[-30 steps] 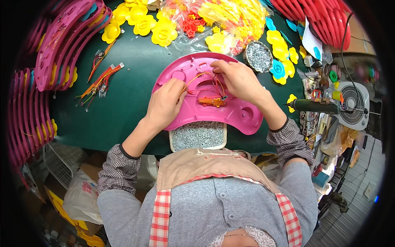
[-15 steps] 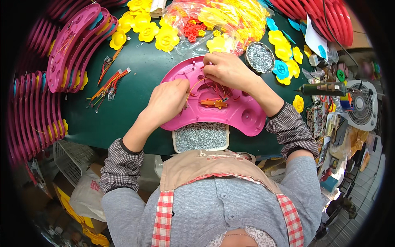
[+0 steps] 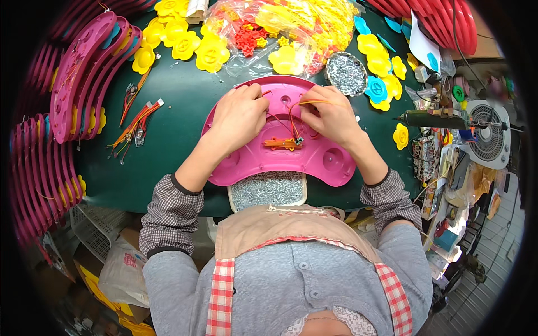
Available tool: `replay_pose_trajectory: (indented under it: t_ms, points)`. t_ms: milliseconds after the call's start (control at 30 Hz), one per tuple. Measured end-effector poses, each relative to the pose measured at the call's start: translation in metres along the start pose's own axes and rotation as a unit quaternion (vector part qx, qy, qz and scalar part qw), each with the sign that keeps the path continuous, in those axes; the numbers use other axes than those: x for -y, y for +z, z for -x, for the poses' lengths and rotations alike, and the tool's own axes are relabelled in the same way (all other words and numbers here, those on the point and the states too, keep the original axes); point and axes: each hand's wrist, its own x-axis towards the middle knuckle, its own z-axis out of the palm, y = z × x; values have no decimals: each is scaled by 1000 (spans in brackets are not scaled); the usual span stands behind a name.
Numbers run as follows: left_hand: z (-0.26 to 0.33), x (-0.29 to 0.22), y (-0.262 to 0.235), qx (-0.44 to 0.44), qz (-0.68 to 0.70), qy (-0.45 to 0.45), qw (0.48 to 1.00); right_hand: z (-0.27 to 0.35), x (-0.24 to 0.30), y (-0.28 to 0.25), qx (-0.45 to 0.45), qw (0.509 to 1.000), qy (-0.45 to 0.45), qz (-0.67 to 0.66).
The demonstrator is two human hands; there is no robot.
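Pink plastic tray [image 3: 330, 159] sits centre frame on green worktop [image 3: 174, 106]; stiff, light. Left hand [image 3: 240, 115] & right hand [image 3: 330, 115] pinch thin wires [image 3: 291, 115] — floppy, fragile; hold near ends.

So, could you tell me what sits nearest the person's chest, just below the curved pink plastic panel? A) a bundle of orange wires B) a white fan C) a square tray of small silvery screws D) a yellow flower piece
C: the square tray of small silvery screws lies against the near edge of the curved pink plastic panel, by the chest.
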Motion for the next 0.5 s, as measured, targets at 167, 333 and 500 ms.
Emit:
replay_pose_trajectory:
  t_ms: [167,333,500]
  points:
    - [0,-4,-12,27,22,-9,999,12,2,0,20,996,77,-48]
    - [4,6,-6,-3,53,-16,998,3,16,-4,23,984,135,-116]
    - [7,7,7,-70,35,33,996,8,17,-2,-11,986,124,-110]
